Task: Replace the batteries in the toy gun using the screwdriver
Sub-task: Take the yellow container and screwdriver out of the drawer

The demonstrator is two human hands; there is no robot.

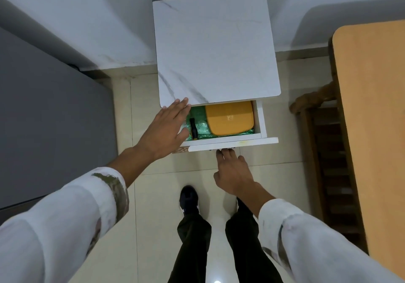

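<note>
A white marble-patterned cabinet (217,48) stands against the wall with its top drawer (232,141) pulled open. Inside lies a screwdriver (193,128) with a black and yellow handle, on green plastic packets (200,121). A yellow flat case (230,117) fills the drawer's right part. My left hand (166,129) hovers flat over the drawer's left end, fingers straight, just left of the screwdriver. My right hand (231,173) reaches under the drawer front, its fingertips hidden at the handle. No toy gun or batteries are visible.
A grey appliance (50,129) stands at the left. A wooden table (372,118) with a wooden chair (328,151) under it is at the right. My legs and dark shoes stand on the tiled floor (153,195) before the cabinet.
</note>
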